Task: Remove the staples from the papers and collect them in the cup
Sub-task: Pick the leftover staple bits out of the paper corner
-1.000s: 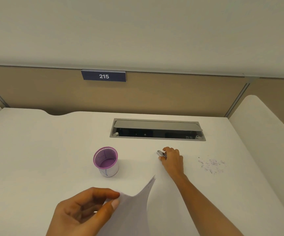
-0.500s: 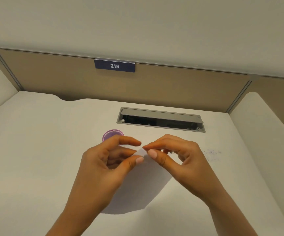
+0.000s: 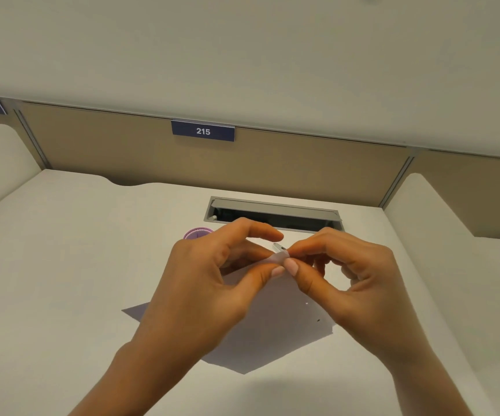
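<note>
White paper [image 3: 272, 325] lay slanted across the lower middle of the frame, its near edge resting on the pale desk [image 3: 77, 265] and its far corner lifted. More of the sheet showed than half a second before, including two small dark specks near its right edge.

The left hand [image 3: 212, 280] and the right hand [image 3: 348, 277] met at that raised corner in mid-frame. Each pinched the paper between thumb and forefinger, with the other fingers curled. A second earlier only the left hand had held the sheet, while the right reached out over the desk.

A small silver tool [image 3: 280, 247] now showed just beyond the fingertips. I could not tell whether the right hand held it or it lay on the desk.

The purple cup [image 3: 198, 232] stood further back, left of centre. The left hand hid more of it than before, so that only part of its rim showed.

Behind the hands was the grey cable hatch [image 3: 272, 209], open as before. Above it, on the tan partition [image 3: 302, 166], hung the blue number plate reading 215 [image 3: 203, 131].
</note>
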The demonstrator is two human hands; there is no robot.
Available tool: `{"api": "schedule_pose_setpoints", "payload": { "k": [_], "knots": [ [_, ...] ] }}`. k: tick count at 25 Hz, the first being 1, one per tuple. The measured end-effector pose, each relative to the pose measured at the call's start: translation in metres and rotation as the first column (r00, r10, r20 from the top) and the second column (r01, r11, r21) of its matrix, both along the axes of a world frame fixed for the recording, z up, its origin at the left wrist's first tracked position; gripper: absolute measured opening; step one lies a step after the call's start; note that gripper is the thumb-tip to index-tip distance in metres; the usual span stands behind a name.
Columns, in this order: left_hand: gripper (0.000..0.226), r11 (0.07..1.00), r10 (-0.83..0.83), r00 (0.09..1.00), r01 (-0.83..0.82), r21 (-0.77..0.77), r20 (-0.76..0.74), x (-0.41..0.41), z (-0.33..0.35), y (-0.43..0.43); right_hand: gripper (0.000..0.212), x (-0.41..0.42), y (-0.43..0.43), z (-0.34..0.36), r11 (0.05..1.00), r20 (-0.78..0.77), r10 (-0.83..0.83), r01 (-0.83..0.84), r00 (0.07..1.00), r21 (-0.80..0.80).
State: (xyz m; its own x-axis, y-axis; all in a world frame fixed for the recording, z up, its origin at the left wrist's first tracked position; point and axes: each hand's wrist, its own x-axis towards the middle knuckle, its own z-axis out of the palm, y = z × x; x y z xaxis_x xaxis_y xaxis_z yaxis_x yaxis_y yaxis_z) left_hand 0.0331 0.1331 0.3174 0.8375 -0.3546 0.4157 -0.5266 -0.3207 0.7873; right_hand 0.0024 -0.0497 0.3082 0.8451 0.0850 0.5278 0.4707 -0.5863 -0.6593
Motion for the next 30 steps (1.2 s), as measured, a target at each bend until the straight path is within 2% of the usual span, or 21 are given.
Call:
{"api": "schedule_pose_setpoints", "payload": {
  "k": [3,6,9,12,15,19,24,30],
  "knots": [
    [0.035,1.000,0.012,1.000,-0.012,-0.010,-0.001,-0.012,0.000,0.005,0.009,-0.014,0.003,0.003,0.998,-0.002,-0.022,0.023,1.000,0.063],
    [0.031,0.999,0.034,0.999,-0.034,-0.005,0.000,-0.020,-0.001,0.008,0.010,-0.025,0.005,0.003,0.995,-0.017,-0.045,0.046,0.999,0.092],
    [0.026,0.999,0.040,0.999,-0.040,-0.002,0.006,-0.027,-0.002,0.007,0.012,-0.035,0.009,0.001,0.995,0.001,-0.075,0.075,0.997,0.065],
    [0.017,0.999,0.052,0.998,-0.052,0.000,0.039,-0.035,-0.004,0.003,0.009,-0.042,0.013,-0.003,0.992,0.093,-0.118,0.121,0.989,-0.023],
    [0.014,0.995,0.093,0.988,-0.096,0.024,0.124,-0.044,-0.008,0.000,0.010,-0.049,0.015,-0.008,0.977,0.208,-0.169,0.191,0.963,-0.092],
    [0.026,0.984,0.152,0.940,-0.172,0.040,0.304,-0.054,-0.011,-0.004,0.015,-0.058,0.018,-0.018,0.942,0.379,-0.225,0.300,0.898,-0.151],
    [0.018,0.991,0.123,0.853,-0.135,-0.011,0.508,-0.062,-0.021,-0.003,0.020,-0.068,0.017,-0.026,0.927,0.537,-0.237,0.353,0.809,-0.123],
    [0.019,0.999,0.047,0.827,-0.053,-0.005,0.561,-0.068,-0.017,0.002,0.018,-0.079,0.022,-0.035,0.941,0.616,-0.240,0.336,0.750,-0.043]
  ]
}}
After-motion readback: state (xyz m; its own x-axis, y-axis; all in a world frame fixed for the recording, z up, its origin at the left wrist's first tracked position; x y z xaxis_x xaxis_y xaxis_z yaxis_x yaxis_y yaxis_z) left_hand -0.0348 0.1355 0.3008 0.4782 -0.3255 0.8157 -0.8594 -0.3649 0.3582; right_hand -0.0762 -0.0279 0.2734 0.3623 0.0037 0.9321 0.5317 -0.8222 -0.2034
